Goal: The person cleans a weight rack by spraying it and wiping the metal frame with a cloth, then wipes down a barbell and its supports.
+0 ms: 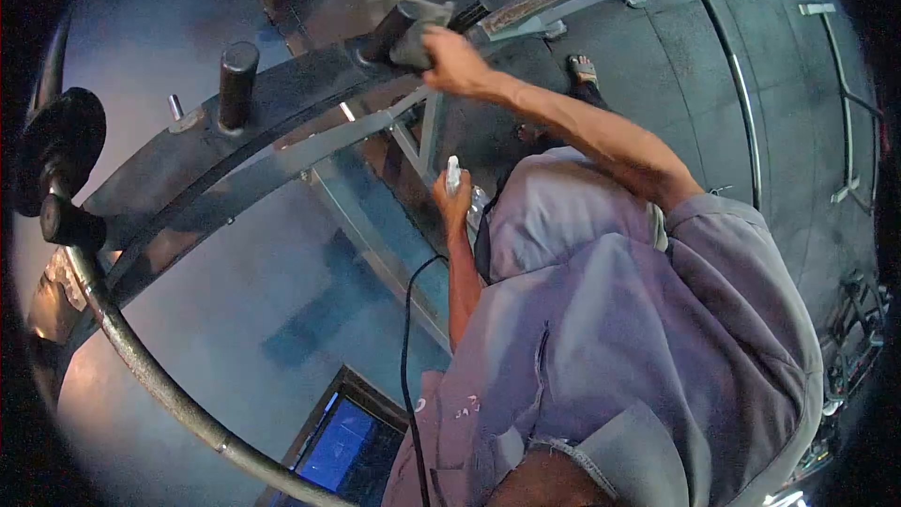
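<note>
My right hand is closed on a grey cloth, pressed against a short dark post on a curved dark beam. Part of the cloth is smeared by motion above the post. My left hand is lower, near my lap, wrapped round a spray bottle with a white top. Most of the bottle's body is hidden by the hand and my clothing. A second dark post stands upright on the same curved beam, left of my right hand.
A curved metal bar with a round black plate runs along the left. Grey frame struts cross below the beam. A black cable hangs near my body. A dark-framed blue screen is at the bottom. A long bar rises at right.
</note>
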`<state>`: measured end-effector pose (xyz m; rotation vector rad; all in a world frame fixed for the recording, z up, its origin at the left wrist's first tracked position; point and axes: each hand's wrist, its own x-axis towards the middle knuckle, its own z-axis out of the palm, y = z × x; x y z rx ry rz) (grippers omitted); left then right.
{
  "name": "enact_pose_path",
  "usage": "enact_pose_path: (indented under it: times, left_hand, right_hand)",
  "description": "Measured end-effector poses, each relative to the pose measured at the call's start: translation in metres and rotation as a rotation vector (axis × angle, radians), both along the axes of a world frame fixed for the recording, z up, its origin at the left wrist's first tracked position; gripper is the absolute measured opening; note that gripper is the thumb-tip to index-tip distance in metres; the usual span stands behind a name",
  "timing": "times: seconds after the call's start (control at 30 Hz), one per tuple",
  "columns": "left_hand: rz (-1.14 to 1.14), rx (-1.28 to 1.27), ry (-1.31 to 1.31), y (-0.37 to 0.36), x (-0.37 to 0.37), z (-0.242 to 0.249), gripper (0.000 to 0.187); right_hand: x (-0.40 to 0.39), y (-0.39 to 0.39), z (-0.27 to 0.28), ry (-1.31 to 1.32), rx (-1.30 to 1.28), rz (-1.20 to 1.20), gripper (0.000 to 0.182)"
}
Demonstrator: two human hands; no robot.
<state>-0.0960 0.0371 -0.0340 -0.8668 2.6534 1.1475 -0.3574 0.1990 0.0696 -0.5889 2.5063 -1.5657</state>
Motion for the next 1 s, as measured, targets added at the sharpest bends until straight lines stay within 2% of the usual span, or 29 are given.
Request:
enact_pose_path:
  times: [0.03, 0.07, 0.13, 0.2, 0.23, 0.3, 0.33, 0.37, 0.4, 0.5, 0.57, 0.63, 0.7, 0.73, 0.83, 0.87, 0.97, 1.0]
  left_hand:
    - [0.016, 0.042, -0.01, 0.003, -0.002, 0.002, 0.025]
    - [-0.058, -0.077, 0.07, 0.006, 0.001, 0.006, 0.026]
    - [-0.035, -0.05, -0.003, 0.007, -0.005, 0.017, 0.027]
    - [-0.032, -0.053, -0.025, 0.006, -0.011, 0.023, 0.027]
    - [-0.016, -0.057, -0.017, 0.001, -0.004, 0.02, 0.027]
    - [0.004, -0.054, 0.017, -0.007, -0.001, -0.003, 0.027]
    - [0.067, 0.066, 0.027, -0.011, 0.007, -0.018, 0.028]
    - [0.06, 0.084, 0.017, -0.008, 0.009, -0.011, 0.028]
    - [0.052, 0.101, 0.02, 0.001, 0.002, 0.001, 0.028]
    - [0.055, 0.077, 0.006, 0.005, -0.007, 0.003, 0.03]
    - [0.079, 0.013, -0.007, 0.005, -0.007, -0.004, 0.03]
    - [0.085, 0.147, 0.102, 0.004, -0.005, -0.011, 0.029]
    - [0.098, 0.322, 0.188, 0.007, 0.003, -0.003, 0.031]
    - [0.079, 0.293, -0.007, 0.004, -0.001, 0.003, 0.028]
    - [0.026, 0.112, 0.11, 0.013, -0.013, 0.009, 0.026]
    - [0.041, 0.087, 0.112, 0.011, -0.016, 0.006, 0.026]
    - [0.07, 0.06, 0.098, 0.008, -0.007, -0.012, 0.027]
    - [0.064, 0.075, 0.092, 0.01, -0.005, -0.008, 0.027]
  right_hand:
    - [0.002, -0.01, 0.008, 0.115, -0.213, -0.013, 0.039]
    - [0.007, -0.012, -0.006, 0.173, -0.184, -0.068, 0.038]
    - [0.014, -0.01, -0.039, 0.219, -0.04, -0.155, 0.037]
    - [0.022, 0.005, -0.057, 0.164, 0.193, -0.192, 0.037]
    - [0.014, 0.01, -0.06, -0.019, 0.217, -0.124, 0.039]
    - [0.006, -0.001, -0.048, -0.142, 0.277, -0.124, 0.038]
    - [0.004, -0.005, -0.03, -0.081, 0.23, -0.098, 0.037]
    - [0.009, -0.011, -0.014, -0.027, 0.179, -0.073, 0.036]
    - [0.016, -0.016, -0.007, 0.181, -0.07, -0.113, 0.036]
    - [0.026, -0.01, -0.05, 0.042, 0.07, -0.105, 0.038]
    - [0.02, 0.0, -0.068, -0.126, 0.103, -0.253, 0.037]
    - [0.016, 0.0, -0.05, -0.094, 0.265, -0.229, 0.037]
    - [0.019, -0.001, -0.016, -0.085, 0.154, -0.098, 0.042]
    - [0.023, 0.001, -0.011, 0.021, 0.126, 0.001, 0.048]
    - [0.029, 0.0, -0.08, 0.068, 0.167, -0.182, 0.049]
    - [0.024, 0.012, -0.074, -0.057, 0.262, -0.146, 0.053]
    - [0.012, 0.004, -0.028, -0.274, 0.322, -0.047, 0.053]
    - [0.017, 0.0, -0.01, -0.106, 0.241, -0.045, 0.049]
